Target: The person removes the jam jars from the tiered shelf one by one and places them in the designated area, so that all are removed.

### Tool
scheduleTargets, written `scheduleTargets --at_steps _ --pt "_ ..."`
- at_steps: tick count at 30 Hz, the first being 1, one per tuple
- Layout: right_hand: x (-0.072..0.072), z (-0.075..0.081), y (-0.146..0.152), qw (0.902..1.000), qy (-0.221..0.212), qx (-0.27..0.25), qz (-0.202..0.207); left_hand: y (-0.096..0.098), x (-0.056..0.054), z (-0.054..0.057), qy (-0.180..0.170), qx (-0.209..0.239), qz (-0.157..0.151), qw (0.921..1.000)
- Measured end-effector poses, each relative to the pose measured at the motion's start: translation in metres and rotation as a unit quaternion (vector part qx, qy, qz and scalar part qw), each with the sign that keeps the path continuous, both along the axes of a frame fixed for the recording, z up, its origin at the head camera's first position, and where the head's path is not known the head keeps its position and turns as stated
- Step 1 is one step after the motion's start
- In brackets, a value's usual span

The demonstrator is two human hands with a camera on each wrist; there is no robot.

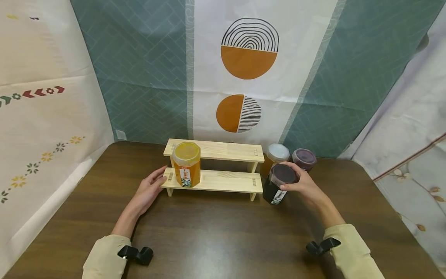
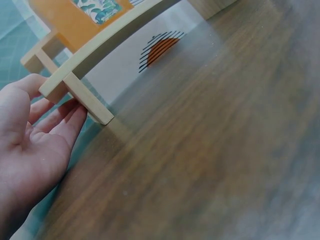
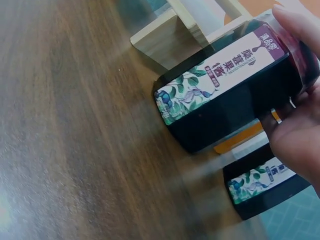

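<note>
The brown surface (image 1: 216, 232) carries a two-tier wooden rack (image 1: 226, 181), whose lower tier is held at its left end between the thumb and fingers by the grip of the left hand (image 1: 150, 192). The grip of the right hand (image 1: 306, 186) is clamped on the upper part of a dark jar (image 1: 273, 190), located just right of the rack; base contact cannot be determined. An amber jar (image 1: 188, 164) stands on the lower tier's left portion, with a white-lidded jar (image 1: 277, 153) and a purple-lidded jar (image 1: 304, 157) behind the dark jar.
</note>
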State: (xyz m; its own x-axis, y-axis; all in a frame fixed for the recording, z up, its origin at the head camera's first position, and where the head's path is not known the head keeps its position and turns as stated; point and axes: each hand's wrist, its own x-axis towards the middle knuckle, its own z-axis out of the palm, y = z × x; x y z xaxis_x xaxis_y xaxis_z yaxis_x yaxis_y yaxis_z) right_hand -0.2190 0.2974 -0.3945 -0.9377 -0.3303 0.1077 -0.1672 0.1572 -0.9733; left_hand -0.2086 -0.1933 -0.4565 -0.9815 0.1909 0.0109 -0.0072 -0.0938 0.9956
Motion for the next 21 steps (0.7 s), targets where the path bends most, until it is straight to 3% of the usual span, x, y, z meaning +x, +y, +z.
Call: scheduleTargets --at_steps 4,8,15,21 --pt "0.0 0.005 -0.001 0.9997 -0.005 0.023 0.01 0.0 0.0 0.002 -0.002 -0.003 0.001 1.0" --pt "0.002 0.013 -0.004 0.9987 0.026 0.036 0.023 -0.001 0.001 0.001 -0.004 -0.003 0.0 1.0" --pt "0.012 0.047 -0.02 0.9932 0.115 0.017 -0.009 -0.001 0.0 -0.001 0.005 0.001 -0.003 1.0" --pt "0.014 0.069 -0.042 0.9912 0.13 -0.008 -0.025 0.0 0.0 -0.001 -0.001 -0.007 -0.002 1.0"
